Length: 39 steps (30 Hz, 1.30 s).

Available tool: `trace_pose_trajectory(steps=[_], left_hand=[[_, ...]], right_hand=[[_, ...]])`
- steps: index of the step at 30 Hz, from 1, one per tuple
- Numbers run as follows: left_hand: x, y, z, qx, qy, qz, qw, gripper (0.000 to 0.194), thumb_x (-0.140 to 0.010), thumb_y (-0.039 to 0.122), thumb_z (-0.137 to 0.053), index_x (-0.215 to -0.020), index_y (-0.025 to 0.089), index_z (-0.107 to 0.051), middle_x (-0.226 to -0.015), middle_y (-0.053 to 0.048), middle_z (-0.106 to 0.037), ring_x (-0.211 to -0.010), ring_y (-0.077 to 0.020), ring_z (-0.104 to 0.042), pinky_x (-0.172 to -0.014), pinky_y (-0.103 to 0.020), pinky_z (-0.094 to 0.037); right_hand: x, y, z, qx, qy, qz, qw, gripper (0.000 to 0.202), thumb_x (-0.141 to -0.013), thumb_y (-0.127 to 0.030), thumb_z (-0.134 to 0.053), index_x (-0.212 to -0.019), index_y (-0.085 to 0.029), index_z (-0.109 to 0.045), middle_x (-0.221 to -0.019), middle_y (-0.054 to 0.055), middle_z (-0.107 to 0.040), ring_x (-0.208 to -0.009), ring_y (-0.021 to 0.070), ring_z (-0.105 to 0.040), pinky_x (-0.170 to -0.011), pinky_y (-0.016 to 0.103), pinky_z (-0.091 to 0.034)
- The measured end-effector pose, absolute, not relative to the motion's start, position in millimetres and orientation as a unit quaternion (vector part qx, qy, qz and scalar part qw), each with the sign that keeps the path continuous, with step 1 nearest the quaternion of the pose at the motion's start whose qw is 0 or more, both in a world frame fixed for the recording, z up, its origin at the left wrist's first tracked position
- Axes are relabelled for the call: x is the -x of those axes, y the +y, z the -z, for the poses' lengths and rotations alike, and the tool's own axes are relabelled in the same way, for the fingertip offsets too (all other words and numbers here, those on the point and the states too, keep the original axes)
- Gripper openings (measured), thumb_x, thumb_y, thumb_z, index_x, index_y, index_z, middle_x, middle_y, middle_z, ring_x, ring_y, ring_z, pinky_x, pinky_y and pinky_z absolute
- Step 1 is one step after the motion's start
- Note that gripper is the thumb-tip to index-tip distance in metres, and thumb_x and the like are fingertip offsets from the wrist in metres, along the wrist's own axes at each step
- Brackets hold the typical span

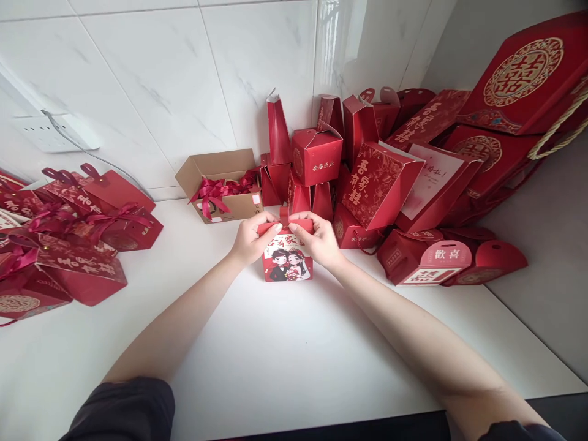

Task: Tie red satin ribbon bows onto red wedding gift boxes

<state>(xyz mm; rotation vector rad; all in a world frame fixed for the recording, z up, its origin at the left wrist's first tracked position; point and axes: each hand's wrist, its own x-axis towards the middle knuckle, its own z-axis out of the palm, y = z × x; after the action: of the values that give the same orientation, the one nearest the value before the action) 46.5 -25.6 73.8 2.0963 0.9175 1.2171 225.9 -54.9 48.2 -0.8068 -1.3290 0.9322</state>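
Observation:
A small red gift box [288, 267] printed with a cartoon bridal couple stands upright on the white table [294, 355]. My left hand [255, 237] pinches the left part of its top edge, thumb in front and fingers behind. On the right part of the same edge, my right hand [318, 237] is closed in a matching pinch. Between the two thumbs a small red loop [284, 214] sticks up from the top. The fingers behind the box top are partly hidden.
Behind is an open cardboard box [236, 207] of dark red ribbons [220, 190]. Red gift boxes [381, 184] are piled at the right, beneath a large red box [528, 73]. Ribboned boxes [92, 263] lie at the left. A cable [87, 150] runs from a wall socket [57, 133].

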Motion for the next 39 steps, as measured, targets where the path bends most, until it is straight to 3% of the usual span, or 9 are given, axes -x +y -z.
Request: trace_pose_trajectory(steps=[5, 10, 15, 20, 28, 34, 39], left_hand=[[-47.1, -26.6, -76.0, -0.774, 0.294, -0.463, 0.318, 0.022, -0.090, 0.037, -0.057, -0.081, 0.017, -0.061, -0.075, -0.001, -0.063, -0.069, -0.0139, -0.058, -0.066, -0.026, -0.045], [-46.6, -28.6, -80.2, -0.789, 0.324, -0.433, 0.292, 0.020, -0.079, 0.034, -0.072, -0.086, 0.017, -0.065, -0.083, -0.003, -0.068, -0.076, -0.0172, -0.062, -0.071, -0.028, -0.048], [-45.2, -28.6, -87.0, -0.815, 0.335, -0.401, 0.251, 0.018, -0.082, 0.033, -0.067, -0.087, 0.015, -0.068, -0.083, -0.005, -0.071, -0.077, -0.0184, -0.064, -0.071, -0.030, -0.050], [-48.0, -33.8, -93.8, -0.828, 0.359, -0.383, 0.196, 0.020, -0.079, 0.034, -0.070, -0.087, 0.016, -0.072, -0.085, -0.006, -0.073, -0.080, -0.0208, -0.067, -0.072, -0.031, -0.051], [-54.3, -42.9, -94.4, -0.780, 0.412, -0.383, 0.274, 0.024, -0.076, 0.039, -0.072, -0.078, 0.015, -0.076, -0.075, -0.005, -0.074, -0.069, -0.0215, -0.068, -0.059, -0.029, -0.052], [-57.1, -44.1, -92.2, -0.787, 0.391, -0.409, 0.246, 0.023, -0.074, 0.032, -0.072, -0.064, 0.012, -0.071, -0.061, -0.003, -0.067, -0.060, -0.0171, -0.063, -0.055, -0.026, -0.047], [-49.0, -35.0, -95.1, -0.781, 0.412, -0.362, 0.299, 0.022, -0.074, 0.037, -0.074, -0.075, 0.015, -0.076, -0.073, -0.006, -0.074, -0.068, -0.0212, -0.068, -0.058, -0.028, -0.052]], right_hand=[[-226.9, -57.5, -52.8, 0.337, -0.573, -0.404, 0.629, 0.027, -0.093, -0.044, -0.052, -0.092, -0.021, -0.066, -0.091, 0.002, -0.066, -0.085, 0.0167, -0.059, -0.082, 0.030, -0.047], [-227.1, -57.3, -54.6, 0.331, -0.561, -0.411, 0.638, 0.031, -0.096, -0.045, -0.046, -0.085, -0.020, -0.063, -0.089, 0.002, -0.064, -0.084, 0.0161, -0.057, -0.081, 0.029, -0.046], [-227.9, -56.6, -53.3, 0.336, -0.576, -0.411, 0.622, 0.028, -0.089, -0.046, -0.059, -0.078, -0.020, -0.060, -0.074, -0.001, -0.060, -0.070, 0.0136, -0.053, -0.068, 0.026, -0.045], [-227.4, -56.4, -52.1, 0.345, -0.591, -0.399, 0.611, 0.028, -0.084, -0.046, -0.065, -0.080, -0.019, -0.059, -0.076, -0.001, -0.061, -0.070, 0.0137, -0.054, -0.068, 0.026, -0.044], [-226.9, -59.1, -53.0, 0.341, -0.609, -0.399, 0.595, 0.038, -0.091, -0.055, -0.052, -0.076, -0.020, -0.051, -0.070, -0.002, -0.050, -0.066, 0.0124, -0.046, -0.067, 0.026, -0.040], [-222.5, -64.1, -53.8, 0.334, -0.603, -0.417, 0.592, 0.037, -0.091, -0.055, -0.053, -0.077, -0.020, -0.050, -0.067, -0.004, -0.049, -0.061, 0.0113, -0.044, -0.063, 0.025, -0.039], [-227.2, -59.3, -52.7, 0.329, -0.593, -0.428, 0.598, 0.037, -0.089, -0.053, -0.056, -0.073, -0.020, -0.052, -0.063, -0.005, -0.046, -0.060, 0.0110, -0.043, -0.061, 0.025, -0.039]])
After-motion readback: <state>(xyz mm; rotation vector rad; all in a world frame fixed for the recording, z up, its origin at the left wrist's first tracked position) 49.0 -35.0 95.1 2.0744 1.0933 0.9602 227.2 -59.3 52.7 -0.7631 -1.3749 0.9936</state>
